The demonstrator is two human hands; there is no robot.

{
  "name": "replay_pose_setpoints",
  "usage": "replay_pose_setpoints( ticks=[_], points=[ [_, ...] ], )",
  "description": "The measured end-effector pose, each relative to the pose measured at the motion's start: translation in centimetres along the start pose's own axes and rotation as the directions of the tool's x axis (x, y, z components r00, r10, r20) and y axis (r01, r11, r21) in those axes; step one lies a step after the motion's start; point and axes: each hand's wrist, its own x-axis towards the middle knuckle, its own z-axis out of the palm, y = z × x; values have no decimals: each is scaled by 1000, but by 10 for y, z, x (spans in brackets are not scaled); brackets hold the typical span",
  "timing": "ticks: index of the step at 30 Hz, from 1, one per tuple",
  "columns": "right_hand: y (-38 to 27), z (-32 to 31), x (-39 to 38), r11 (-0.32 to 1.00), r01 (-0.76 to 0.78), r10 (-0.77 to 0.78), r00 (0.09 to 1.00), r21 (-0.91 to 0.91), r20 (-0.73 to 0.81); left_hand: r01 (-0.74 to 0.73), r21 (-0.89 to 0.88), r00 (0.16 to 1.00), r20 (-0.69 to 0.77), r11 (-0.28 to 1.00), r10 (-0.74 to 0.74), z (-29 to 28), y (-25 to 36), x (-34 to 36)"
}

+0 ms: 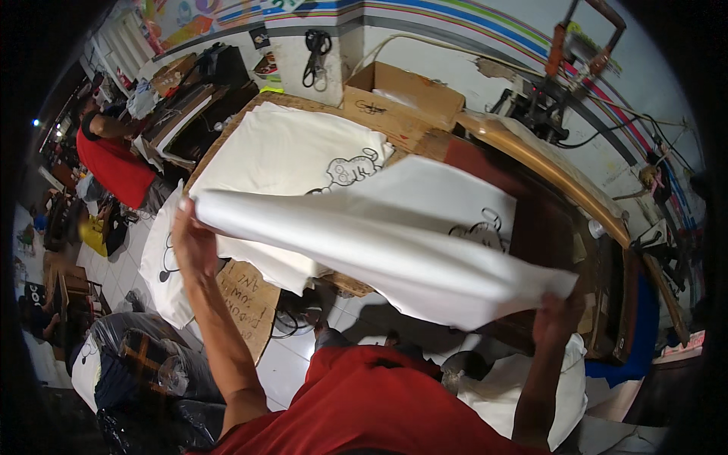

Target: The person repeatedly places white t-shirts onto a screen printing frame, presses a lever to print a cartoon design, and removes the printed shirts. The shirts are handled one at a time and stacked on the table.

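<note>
A white cloth panel (364, 235) is stretched in the air between my two hands, its near edge drooping in folds. My left hand (194, 241) grips its left corner, fingers closed round the edge. Its right corner is pinched in my right hand (559, 315), which is slightly blurred. Part of a black line drawing (482, 233) shows on the far right part of the panel. Beneath and beyond it, cream cloth pieces (262, 148) with a black cartoon print lie spread on a wooden table (296, 99), some hanging over its left side.
An open cardboard box (422, 97) stands behind the table. To the right are a dark red flat bed (474, 161), a padded bar (546, 163) and a metal frame with rusty handles (565, 57). Bagged bundles (152, 356) sit at lower left. A person in red (114, 155) works at far left.
</note>
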Motion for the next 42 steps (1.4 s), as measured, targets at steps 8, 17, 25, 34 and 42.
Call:
replay_pose_setpoints(
  ticks=[8, 17, 25, 34, 42],
  points=[
    [-25, 227, 37, 966, 250, -259, 951, 71, 168, -482, 273, 862, -21, 832, 506, -43, 130, 156],
    [88, 360, 110, 991, 15, -33, 990, 132, 135, -251, 307, 962, 188, 918, 200, -79, 89, 342],
    [66, 429, 136, 970, 192, -213, 967, 148, 138, -307, 235, 921, 319, 922, 225, -59, 101, 447],
    [71, 419, 27, 994, 91, -100, 972, 53, 214, -254, 407, 927, 361, 877, 100, -125, 122, 360],
    [172, 392, -47, 978, -200, 205, 975, -58, 82, 80, 570, 955, 192, 818, -227, -229, 43, 313]
  ],
)
